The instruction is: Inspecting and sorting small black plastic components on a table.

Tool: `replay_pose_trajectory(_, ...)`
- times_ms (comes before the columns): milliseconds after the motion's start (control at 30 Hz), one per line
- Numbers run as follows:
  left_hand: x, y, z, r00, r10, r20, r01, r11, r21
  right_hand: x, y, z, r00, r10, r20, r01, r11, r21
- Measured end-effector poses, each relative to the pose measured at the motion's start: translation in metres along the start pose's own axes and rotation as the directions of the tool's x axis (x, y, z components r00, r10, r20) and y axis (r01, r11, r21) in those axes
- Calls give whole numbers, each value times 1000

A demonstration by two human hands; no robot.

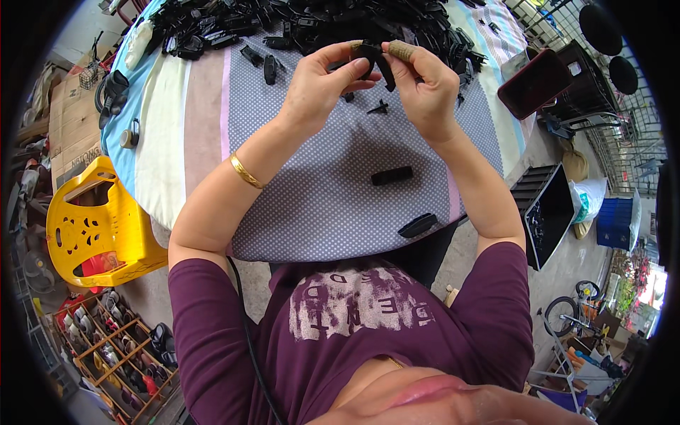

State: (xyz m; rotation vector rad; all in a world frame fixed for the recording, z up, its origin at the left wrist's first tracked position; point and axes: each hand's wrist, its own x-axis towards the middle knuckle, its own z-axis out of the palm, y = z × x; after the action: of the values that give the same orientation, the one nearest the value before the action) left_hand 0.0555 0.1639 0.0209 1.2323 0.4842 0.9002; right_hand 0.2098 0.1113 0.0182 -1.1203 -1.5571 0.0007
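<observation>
Over the far part of the table, my left hand and my right hand meet at a small curved black plastic part. Both pinch it between thumb and fingers, and tan wraps cover some fingertips. Just beyond lies a big heap of black plastic parts. A tiny black piece rests on the cloth below my hands. Closer to me are an oblong black part and, by the near edge, another black part. My fingers hide some of the held part's shape.
A patterned cloth covers the table. To the left stand a yellow plastic chair and a shoe rack. At the right are a dark red phone-like slab near the table edge and a black crate.
</observation>
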Motion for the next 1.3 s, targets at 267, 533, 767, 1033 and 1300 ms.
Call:
replay_pose_trajectory(267,0,-8,-4,998,-4,-58,9,995,101,4,2,0,988,-158,0,157,982,-103)
replay_pose_trajectory(533,-5,1,5,998,-16,-52,26,983,179,3,-9,-4,942,-279,185,325,898,-298)
replay_pose_trajectory(767,-2,-2,-3,972,-210,-110,197,973,-120,-1,0,7,975,-129,183,148,984,-96)
replay_pose_trajectory(1033,1,5,-5,987,163,-17,-159,978,135,2,2,2,655,453,605,-702,661,266)
replay_pose_trajectory(1300,-4,15,-2,974,215,78,-227,944,237,-5,-5,-1,796,279,537,-529,752,394)
